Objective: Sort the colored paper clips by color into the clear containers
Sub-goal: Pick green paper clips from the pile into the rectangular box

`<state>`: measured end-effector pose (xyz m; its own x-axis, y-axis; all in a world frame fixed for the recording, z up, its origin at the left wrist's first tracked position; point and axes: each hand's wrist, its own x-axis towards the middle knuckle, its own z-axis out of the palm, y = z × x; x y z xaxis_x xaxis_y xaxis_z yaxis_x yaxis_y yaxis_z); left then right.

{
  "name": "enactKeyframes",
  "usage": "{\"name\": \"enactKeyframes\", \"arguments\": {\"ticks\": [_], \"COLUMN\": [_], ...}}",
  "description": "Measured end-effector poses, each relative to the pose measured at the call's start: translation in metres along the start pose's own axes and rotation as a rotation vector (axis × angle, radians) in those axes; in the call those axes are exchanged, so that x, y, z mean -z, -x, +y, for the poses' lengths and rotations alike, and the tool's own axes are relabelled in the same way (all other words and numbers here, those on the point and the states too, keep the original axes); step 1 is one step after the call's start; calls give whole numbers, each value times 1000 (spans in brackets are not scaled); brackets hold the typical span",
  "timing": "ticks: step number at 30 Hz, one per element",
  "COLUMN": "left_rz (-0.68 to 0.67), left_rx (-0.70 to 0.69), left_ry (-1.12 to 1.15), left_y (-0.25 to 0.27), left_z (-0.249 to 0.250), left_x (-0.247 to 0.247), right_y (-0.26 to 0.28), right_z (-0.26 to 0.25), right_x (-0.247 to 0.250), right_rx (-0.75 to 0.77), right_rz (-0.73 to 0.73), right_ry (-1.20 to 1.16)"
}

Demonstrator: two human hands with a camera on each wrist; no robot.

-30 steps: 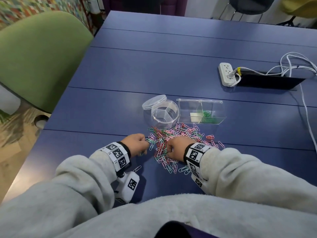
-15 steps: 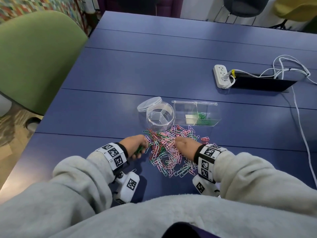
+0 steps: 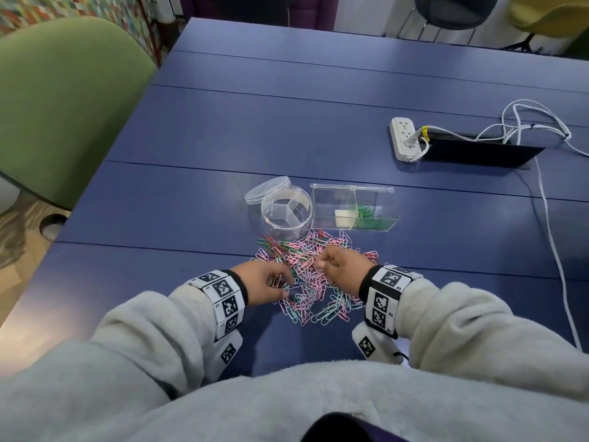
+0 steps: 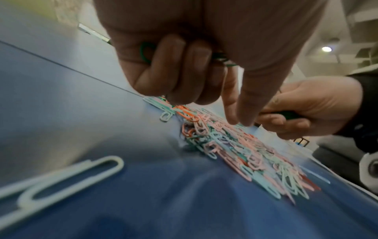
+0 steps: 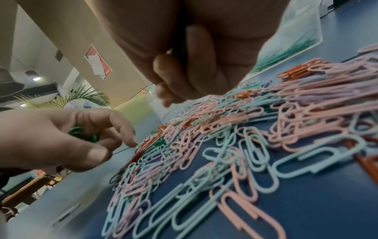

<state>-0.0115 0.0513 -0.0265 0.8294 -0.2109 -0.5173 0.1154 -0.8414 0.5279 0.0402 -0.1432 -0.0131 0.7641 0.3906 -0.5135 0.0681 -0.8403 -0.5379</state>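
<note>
Green chair (image 3: 63, 106) beside blue table (image 3: 287, 122)

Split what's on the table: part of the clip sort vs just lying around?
In the job:
paper clip pile
round divided container
rectangular box with green clips
left hand, right hand, each holding green clips

Lying about:
power strip
white cables
green chair

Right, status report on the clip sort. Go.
Left hand and right hand each grip green clips. Mixed pile unsorted; rectangular box holds green only. Nothing in the way.
</note>
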Motion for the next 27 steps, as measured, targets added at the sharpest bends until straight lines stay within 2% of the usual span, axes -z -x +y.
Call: {"name": "enactKeyframes", "arguments": {"ticks": [7,12,19,27], "left_rz": [55,109,83,100], "left_rx": [71,98,59,102], "left_ry": [-212,-201,-215,-260], "left_y": [0,1,2,-4], "left_z": [-10,-19,-12,-15], "left_x": [4,5,0,1], "right_y": [3,-7,-23,-31], "right_z": [-9,-23,-38,-42], "right_x": [1,-2,-5,-12], "right_rx": [79,98,153,198], "right_rz": [-73,-100,-155,-123], "right_ry": [94,254,458,587]}}
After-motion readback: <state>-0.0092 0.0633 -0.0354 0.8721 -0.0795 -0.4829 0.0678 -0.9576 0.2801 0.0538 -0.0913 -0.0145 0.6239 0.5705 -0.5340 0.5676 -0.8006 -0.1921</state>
